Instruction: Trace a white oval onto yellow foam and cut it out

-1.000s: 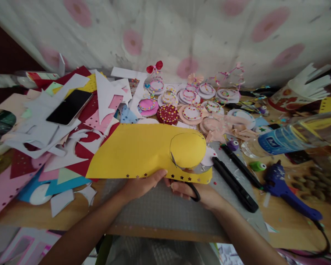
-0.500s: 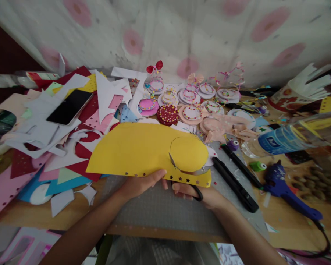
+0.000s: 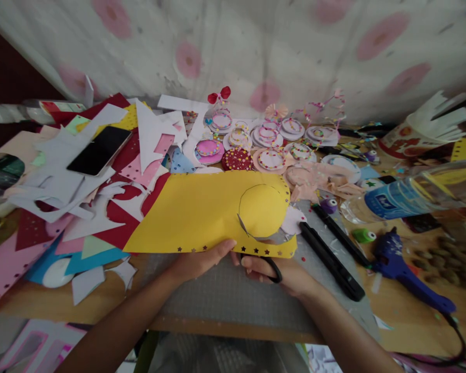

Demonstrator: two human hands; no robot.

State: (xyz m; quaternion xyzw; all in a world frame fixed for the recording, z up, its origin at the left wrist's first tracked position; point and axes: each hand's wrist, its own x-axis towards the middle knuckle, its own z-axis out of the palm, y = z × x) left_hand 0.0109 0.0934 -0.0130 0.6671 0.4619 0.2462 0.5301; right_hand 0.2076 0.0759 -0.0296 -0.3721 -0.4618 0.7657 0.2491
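A yellow paper sheet [image 3: 190, 207] with star-shaped holes along its near edge is held up over the grey cutting mat [image 3: 225, 300]. My left hand [image 3: 207, 259] pinches that edge, thumb on top and fingers underneath. A drawn circle [image 3: 262, 210] on the sheet's right part is partly cut along its lower and right side, leaving a curved gap. My right hand [image 3: 270, 272] is closed around the black-handled scissors [image 3: 276, 270]. One handle loop shows, and a bit of blade appears in the slit left of the circle; the rest lies beneath the paper.
Paper scraps and a phone [image 3: 99, 150] cover the left side. Beaded paper discs [image 3: 236, 159] stand behind the sheet. To the right lie a black utility knife [image 3: 332, 261], a blue glue gun [image 3: 411, 274], a plastic bottle [image 3: 388, 199] and a paper cup [image 3: 402, 135].
The yellow sheet has tilted and bent, its left corner dropping slightly and its right part curling. Both hands keep their hold, almost in the same place.
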